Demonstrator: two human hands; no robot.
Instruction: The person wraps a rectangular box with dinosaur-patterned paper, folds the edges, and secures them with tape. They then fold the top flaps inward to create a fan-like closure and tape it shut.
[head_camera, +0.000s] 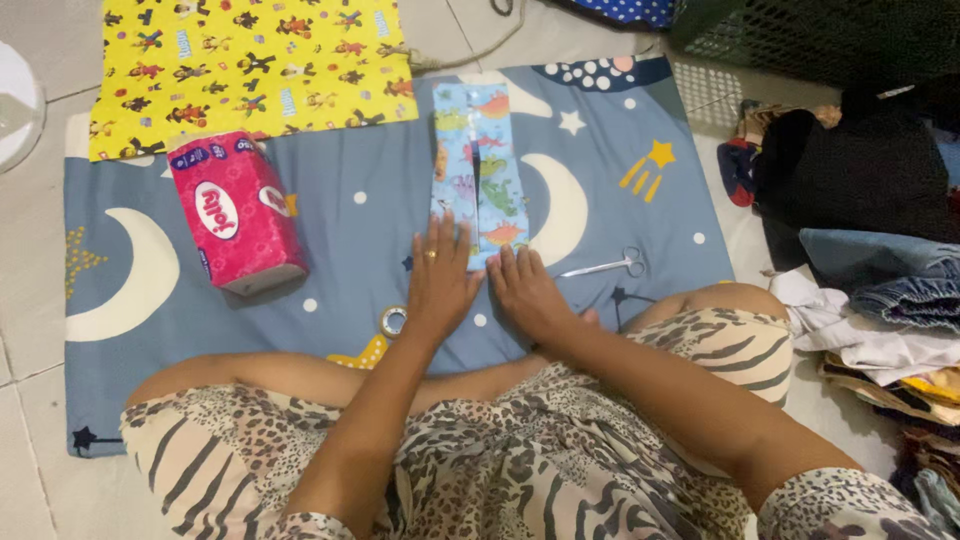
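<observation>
While both hands lie spread flat, the left hand (440, 275) and right hand (525, 290) press the parcel (480, 175), seemingly mostly wrapped; its near end remains unfinished.

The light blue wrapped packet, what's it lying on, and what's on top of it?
The packet lies on a blue moon-and-star cloth. The left hand presses flat on its near end; the right hand touches its edge. That end is covered.
</observation>
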